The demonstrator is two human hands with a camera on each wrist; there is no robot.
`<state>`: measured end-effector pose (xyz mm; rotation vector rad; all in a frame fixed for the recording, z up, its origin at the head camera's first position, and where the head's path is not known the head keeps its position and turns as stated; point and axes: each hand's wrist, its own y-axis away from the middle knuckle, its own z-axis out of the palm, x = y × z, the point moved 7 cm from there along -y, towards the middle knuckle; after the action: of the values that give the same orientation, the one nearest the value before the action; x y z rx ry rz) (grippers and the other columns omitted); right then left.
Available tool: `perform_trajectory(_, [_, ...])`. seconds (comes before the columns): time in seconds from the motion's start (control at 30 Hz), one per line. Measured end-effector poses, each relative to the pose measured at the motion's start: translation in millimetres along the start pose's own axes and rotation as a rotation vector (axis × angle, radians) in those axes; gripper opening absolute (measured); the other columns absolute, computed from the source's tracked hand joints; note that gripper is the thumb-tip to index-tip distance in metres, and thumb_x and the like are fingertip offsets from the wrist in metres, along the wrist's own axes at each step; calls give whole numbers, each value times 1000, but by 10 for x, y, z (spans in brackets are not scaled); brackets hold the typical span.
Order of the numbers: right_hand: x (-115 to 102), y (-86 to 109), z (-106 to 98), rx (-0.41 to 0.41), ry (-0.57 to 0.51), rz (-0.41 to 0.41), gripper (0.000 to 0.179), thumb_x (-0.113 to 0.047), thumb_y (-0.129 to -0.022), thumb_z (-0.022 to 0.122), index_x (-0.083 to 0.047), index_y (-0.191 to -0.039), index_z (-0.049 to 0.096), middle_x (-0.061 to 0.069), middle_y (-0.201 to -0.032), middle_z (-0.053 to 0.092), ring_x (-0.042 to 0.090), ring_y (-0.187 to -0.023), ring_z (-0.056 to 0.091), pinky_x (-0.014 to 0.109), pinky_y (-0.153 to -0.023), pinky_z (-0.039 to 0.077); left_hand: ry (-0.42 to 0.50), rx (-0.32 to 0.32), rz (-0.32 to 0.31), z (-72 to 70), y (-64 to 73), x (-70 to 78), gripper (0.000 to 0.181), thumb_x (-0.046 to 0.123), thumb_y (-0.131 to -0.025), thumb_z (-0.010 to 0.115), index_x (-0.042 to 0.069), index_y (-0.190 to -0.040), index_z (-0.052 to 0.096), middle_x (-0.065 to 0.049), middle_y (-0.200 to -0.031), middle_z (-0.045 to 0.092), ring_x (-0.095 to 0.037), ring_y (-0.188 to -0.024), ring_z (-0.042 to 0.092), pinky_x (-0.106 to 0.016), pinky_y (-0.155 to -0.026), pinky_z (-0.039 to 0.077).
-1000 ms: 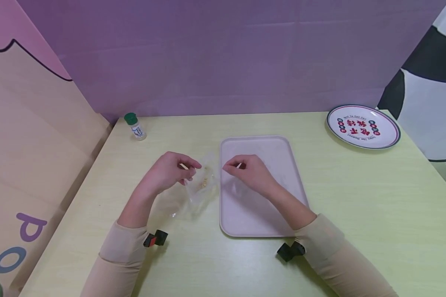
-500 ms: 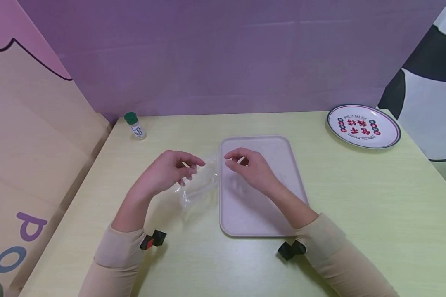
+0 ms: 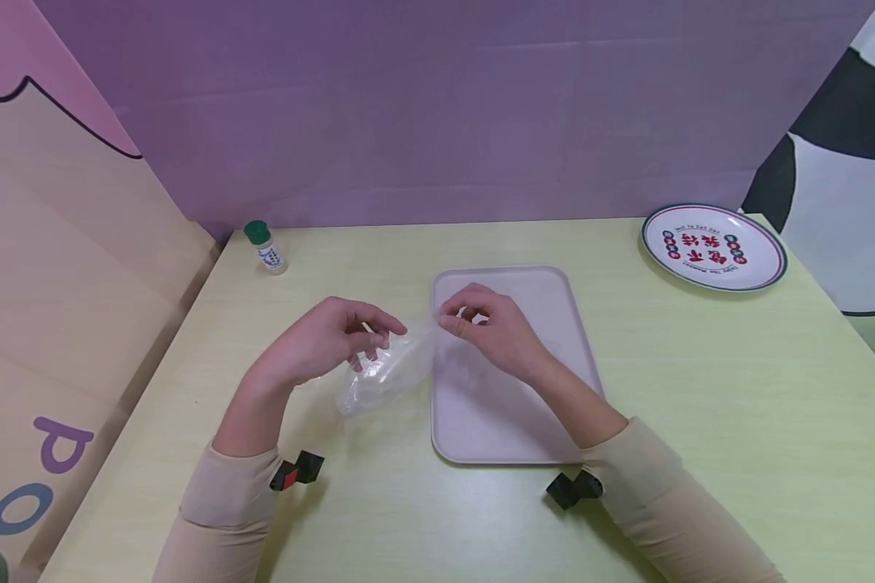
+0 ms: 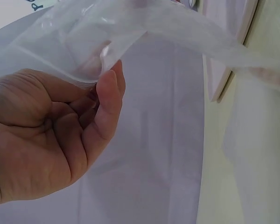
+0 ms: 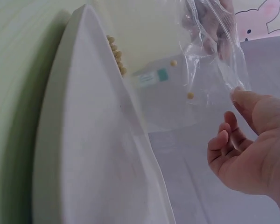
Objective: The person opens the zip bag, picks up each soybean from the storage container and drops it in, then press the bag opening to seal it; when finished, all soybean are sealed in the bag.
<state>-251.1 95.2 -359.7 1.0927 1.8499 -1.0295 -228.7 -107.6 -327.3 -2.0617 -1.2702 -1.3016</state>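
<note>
A clear plastic bag hangs slantwise between both hands, left of the pale tray's edge. My left hand pinches a fold of it between thumb and fingers, as the left wrist view shows. My right hand, over the upper left of the tray, holds the bag's other end by the fingertips. In the right wrist view several small round yellowish pieces, like soybeans, show through the film. The exact fingertip contact of the right hand is partly hidden.
A small green-capped bottle stands at the back left of the table. An oval plate with red lettering lies at the back right. A purple backdrop rises behind the table's far edge.
The bag has swung and now stretches from lower left up to the right hand. The right hand has risen slightly; its fingertips have opened and closed again. The left hand has shifted slightly right.
</note>
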Motion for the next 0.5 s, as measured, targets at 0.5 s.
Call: perform_trajectory(0.5, [-101,67,-102,139,-191,5,11,-12,-96,70,-2,-96,73,7,-91,72,25,-86,66,26,-74,53,-210,226,227,-85,74,259,39,26,-93,77,21,-130,69,9,-118,67,-13,-106,60,-37,-88,53])
